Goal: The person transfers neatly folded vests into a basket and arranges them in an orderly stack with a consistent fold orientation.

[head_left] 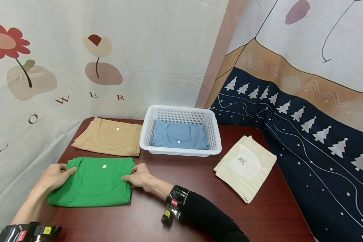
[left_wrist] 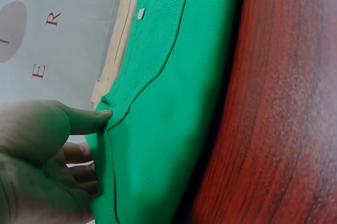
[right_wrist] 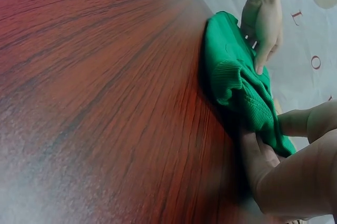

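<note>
A folded green T-shirt [head_left: 93,181] lies at the front left, its neckline and small white label facing up. My left hand [head_left: 53,176] pinches its left edge, thumb on top and fingers underneath, as the left wrist view also shows. At the opposite edge my right hand [head_left: 140,176] grips the shirt the same way; in the right wrist view its fingers [right_wrist: 258,158] reach under the folded layers. Just behind the green shirt lies a folded tan T-shirt [head_left: 109,136]. A folded blue T-shirt [head_left: 181,134] is inside the white plastic basket [head_left: 180,153].
The dark red wooden table [head_left: 175,181] carries everything. To the right lies a folded cream T-shirt [head_left: 245,168] with a printed white neck area. Behind the table hangs a pale flowered curtain [head_left: 157,50], and a navy cloth with trees [head_left: 290,134] runs along the right side.
</note>
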### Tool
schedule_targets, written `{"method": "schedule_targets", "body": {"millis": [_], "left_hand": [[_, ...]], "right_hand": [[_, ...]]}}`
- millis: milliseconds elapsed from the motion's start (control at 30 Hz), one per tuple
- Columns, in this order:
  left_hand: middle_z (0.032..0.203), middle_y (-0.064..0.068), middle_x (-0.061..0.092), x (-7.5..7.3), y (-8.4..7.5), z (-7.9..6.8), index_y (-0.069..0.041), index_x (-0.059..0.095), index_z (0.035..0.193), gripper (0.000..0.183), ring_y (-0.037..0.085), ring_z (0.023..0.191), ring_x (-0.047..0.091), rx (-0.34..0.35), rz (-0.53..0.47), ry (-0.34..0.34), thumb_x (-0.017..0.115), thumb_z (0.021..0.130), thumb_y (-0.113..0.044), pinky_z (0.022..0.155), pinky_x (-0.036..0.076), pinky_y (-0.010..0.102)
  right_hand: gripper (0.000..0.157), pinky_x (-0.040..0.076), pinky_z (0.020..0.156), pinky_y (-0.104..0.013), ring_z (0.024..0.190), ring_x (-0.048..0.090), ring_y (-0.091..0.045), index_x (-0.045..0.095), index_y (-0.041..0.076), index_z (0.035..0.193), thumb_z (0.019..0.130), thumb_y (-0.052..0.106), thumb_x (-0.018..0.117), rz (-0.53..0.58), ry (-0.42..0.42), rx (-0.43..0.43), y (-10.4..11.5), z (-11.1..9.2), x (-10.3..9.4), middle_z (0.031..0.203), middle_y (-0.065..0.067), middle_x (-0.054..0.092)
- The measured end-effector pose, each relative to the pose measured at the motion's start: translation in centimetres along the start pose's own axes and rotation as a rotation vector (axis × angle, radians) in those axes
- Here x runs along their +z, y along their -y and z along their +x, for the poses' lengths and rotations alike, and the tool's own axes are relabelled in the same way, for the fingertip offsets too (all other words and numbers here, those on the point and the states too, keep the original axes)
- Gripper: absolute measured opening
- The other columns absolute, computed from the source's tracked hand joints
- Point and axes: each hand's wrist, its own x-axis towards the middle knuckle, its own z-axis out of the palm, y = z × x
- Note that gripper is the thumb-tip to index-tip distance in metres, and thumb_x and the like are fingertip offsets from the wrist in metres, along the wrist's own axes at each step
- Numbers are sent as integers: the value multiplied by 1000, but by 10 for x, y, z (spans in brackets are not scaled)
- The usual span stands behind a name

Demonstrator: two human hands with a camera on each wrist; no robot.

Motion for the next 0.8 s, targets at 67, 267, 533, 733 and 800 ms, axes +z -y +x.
{"method": "schedule_targets", "body": {"millis": [67,267,533,733,800], "left_hand": [[124,43,68,0,-1,-2,27,56,141,67,38,99,69,5,-7,-6,50,121,-37,74,51,35],[120,36,73,-2,-6,-5,24,58,140,68,24,95,69,4,-53,25,49,121,-40,75,53,34],[111,13,79,-1,-15,-6,17,64,136,59,12,89,69,10,-170,112,47,122,-39,74,58,30],[116,8,79,0,-25,-5,13,64,139,55,6,92,71,41,-216,177,49,122,-38,79,59,27],[120,10,79,0,-30,-5,13,62,142,56,6,95,71,54,-228,188,48,123,-38,81,59,27]], "right_hand": [[36,64,58,-26,58,64,-9,60,12,72,94,-1,87,4,5,-7,-1,-1,-2,75,1,66],[32,64,57,-26,57,64,-8,64,12,73,93,0,87,1,17,-27,-3,-4,-10,70,2,68],[26,63,57,-25,57,66,-7,68,12,77,92,1,87,3,33,-53,-7,-11,-24,69,-1,75],[23,63,59,-24,60,66,-7,69,10,80,93,2,86,2,42,-65,-10,-23,-41,68,2,70],[15,64,60,-25,62,67,-7,73,6,86,93,2,86,12,42,-66,-12,-27,-47,71,0,73]]}}
